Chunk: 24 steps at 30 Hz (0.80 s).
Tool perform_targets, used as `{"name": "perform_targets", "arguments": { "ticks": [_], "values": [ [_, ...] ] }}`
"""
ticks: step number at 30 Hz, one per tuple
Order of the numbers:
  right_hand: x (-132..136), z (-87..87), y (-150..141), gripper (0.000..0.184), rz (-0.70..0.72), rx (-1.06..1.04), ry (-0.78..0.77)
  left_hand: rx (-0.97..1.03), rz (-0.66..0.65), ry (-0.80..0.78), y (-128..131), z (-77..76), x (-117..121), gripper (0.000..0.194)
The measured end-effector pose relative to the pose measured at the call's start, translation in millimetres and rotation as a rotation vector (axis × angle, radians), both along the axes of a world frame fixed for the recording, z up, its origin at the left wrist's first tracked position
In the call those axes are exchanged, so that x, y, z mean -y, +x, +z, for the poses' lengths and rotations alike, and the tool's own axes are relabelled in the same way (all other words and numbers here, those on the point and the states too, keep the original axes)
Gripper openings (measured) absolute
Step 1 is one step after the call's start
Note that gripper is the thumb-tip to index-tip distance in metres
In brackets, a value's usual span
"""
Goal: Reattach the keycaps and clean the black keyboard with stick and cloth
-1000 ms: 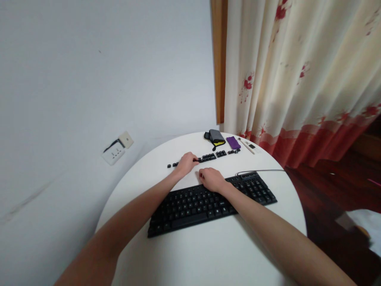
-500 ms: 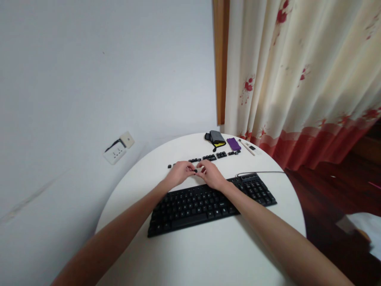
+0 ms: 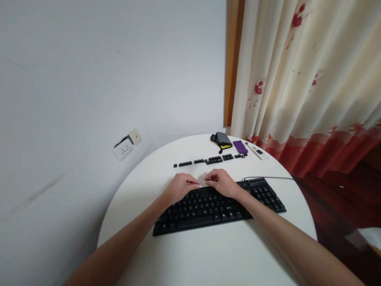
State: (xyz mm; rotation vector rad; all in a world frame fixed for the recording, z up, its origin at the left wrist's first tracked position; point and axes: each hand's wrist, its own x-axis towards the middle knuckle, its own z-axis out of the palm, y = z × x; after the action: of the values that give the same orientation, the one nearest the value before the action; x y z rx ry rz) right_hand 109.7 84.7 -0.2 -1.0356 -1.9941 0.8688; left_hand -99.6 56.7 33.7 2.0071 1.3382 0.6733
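A black keyboard (image 3: 205,210) lies slightly slanted across the white round table, partly covered by my hands and wrists. Over its far left-centre edge is my left hand (image 3: 181,186), thumb and fingers pinched together with nothing visible in them. To its right, above the keyboard's back edge, my right hand (image 3: 222,182) pinches a small black keycap (image 3: 207,181), mostly hidden by the fingers. Beyond both hands, loose black keycaps (image 3: 214,160) stand in a broken row of small groups.
At the table's far side lie a grey and black folded pouch (image 3: 224,139) with yellow edging, a purple cloth (image 3: 240,147) and a thin pale brush-like stick (image 3: 254,151). A cable (image 3: 268,177) runs off the right edge. A wall socket (image 3: 123,149) is at left, a curtain (image 3: 268,79) at right.
My left hand has come back from the keycap row with a keycap. Both hands met around it, then drew nearer to the keyboard and slightly apart, the keycap now in my right fingers.
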Motion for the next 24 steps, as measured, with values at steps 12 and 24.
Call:
{"name": "perform_targets", "arguments": {
  "ticks": [12,24],
  "values": [
    [16,-1.7,6,0.011,-0.045,-0.039,-0.07,0.001,0.048,0.026,-2,-10.9,13,0.012],
    [21,4.7,10,0.008,0.003,0.019,-0.101,-0.085,-0.012,0.208,12,-20.6,21,0.01]
  ]
}}
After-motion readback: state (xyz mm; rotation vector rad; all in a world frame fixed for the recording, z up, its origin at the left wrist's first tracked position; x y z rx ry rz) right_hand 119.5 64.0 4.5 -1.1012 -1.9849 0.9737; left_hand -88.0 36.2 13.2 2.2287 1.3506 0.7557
